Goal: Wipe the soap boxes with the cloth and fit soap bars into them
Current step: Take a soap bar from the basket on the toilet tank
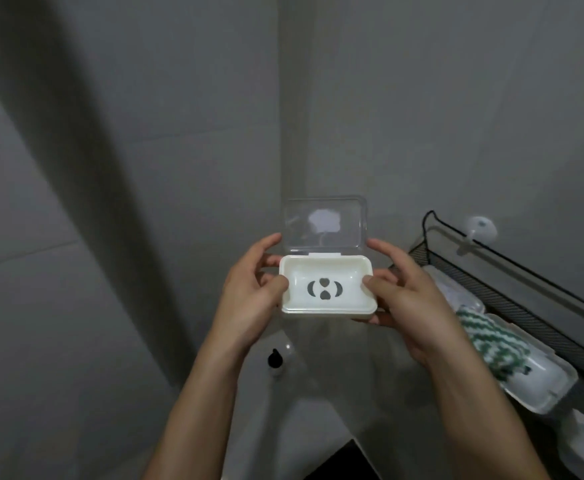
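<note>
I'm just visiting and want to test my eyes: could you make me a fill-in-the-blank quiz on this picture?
1. The white plastic soap box is held by ____ hands.
2. Its clear hinged lid stands ____.
3. Inside, the box holds ____ soap.
4. The green-and-white striped cloth lies to the person's ____.

Missing words: both; open; no; right

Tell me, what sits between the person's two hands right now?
In the head view, an open white soap box sits between the left hand and the right hand, gripped at both ends. Its clear lid stands up; there is no soap inside.
</note>
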`<state>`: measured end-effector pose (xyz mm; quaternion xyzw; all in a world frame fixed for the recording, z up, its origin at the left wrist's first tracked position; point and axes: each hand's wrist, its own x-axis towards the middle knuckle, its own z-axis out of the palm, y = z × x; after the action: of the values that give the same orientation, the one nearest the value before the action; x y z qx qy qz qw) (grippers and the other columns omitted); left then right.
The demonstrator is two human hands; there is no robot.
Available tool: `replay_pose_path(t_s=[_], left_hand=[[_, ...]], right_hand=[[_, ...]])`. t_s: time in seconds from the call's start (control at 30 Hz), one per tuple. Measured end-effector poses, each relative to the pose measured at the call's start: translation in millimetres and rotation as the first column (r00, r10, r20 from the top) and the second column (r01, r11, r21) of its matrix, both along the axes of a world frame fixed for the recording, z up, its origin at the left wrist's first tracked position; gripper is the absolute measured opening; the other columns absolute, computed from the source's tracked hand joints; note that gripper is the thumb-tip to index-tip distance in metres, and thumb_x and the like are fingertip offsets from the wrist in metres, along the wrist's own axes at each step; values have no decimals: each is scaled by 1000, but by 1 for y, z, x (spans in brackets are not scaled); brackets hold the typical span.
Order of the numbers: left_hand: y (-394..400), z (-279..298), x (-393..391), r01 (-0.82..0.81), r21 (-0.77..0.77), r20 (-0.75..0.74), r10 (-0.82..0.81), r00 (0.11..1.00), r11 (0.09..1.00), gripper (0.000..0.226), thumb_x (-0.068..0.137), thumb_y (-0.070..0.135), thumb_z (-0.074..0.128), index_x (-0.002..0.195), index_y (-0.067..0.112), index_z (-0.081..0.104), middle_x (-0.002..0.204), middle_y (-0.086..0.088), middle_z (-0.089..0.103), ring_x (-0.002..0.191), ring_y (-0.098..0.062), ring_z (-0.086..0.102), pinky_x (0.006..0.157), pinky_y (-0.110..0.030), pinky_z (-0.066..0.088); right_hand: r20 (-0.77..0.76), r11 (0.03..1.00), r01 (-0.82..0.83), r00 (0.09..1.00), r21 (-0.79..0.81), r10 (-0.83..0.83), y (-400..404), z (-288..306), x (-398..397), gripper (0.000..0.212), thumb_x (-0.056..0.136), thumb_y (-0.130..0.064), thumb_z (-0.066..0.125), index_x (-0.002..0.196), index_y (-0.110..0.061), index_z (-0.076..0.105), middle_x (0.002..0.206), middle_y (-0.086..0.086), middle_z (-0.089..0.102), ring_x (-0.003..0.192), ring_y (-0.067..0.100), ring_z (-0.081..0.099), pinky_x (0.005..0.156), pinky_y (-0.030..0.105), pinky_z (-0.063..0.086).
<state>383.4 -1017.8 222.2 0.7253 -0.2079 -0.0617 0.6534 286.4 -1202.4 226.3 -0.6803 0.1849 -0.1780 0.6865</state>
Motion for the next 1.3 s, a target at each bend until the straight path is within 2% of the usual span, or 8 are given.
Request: replay_pose_path(t_s=[0.1,0.2,0.4,0.6,0.73,1.0,1.1,1.3], left_hand=[[38,-1,-8,-97,9,5,97,995,995,66,76,-2,57,137,24,55,108,-1,68,75,-17,58,64,-14,49],[74,-2,-17,-196,9,-7,196,981,981,74,65,11,55,138,25,55,108,1,66,71,-12,56,64,-17,50],[155,-9,-32,-374,35,0,374,927,927,76,63,11,52,138,26,54,111,-5,64,67,-11,51,65,-23,52],[254,-22,-58,-482,54,-26,484,875,875,73,70,8,58,141,27,52,111,0,62,68,-9,51,66,-23,52],[324,-30,-78,-559,37,-44,560,827,828,70,82,-15,57,141,22,51,110,-3,60,61,-3,48,64,-17,48],[449,-41,-133,-754,29,-58,754,654,656,67,85,-12,54,142,24,50,113,-2,61,71,-10,54,65,-17,52],[490,-51,-157,-832,11,-58,831,554,555,63,87,-11,54,141,22,52,113,-2,63,72,-13,53,68,-16,51],[552,-64,-214,-939,25,-40,939,343,344,60,87,-6,55,140,23,52,113,0,62,68,-2,58,64,-12,49]], right_hand=[[4,995,-100,995,-19,100,27,-3,14,54,94,2,56,132,-36,57,73,-4,65,66,8,67,52,27,53],[9,982,-186,982,-44,186,59,-5,26,54,94,1,57,130,-38,57,76,-3,66,68,11,65,55,30,54],[19,932,-352,935,-83,354,133,-17,45,56,93,2,59,134,-37,56,70,-10,65,65,5,65,55,25,53],[23,867,-488,870,-103,493,225,-36,54,56,92,-3,63,130,-43,58,78,-10,70,75,10,70,62,28,54],[19,806,-587,807,-77,590,292,-44,58,55,91,-2,65,129,-42,60,85,-3,68,72,9,71,58,27,55],[1,649,-758,650,-65,760,437,-53,55,54,92,-2,64,131,-39,60,79,-9,67,72,8,70,60,32,57],[6,571,-819,571,-54,821,490,-59,46,54,93,-2,63,132,-39,60,89,-1,68,74,9,72,60,31,57],[-23,378,-925,379,-39,925,584,-68,25,50,95,-6,62,128,-44,61,97,5,67,80,15,72,62,32,58]])
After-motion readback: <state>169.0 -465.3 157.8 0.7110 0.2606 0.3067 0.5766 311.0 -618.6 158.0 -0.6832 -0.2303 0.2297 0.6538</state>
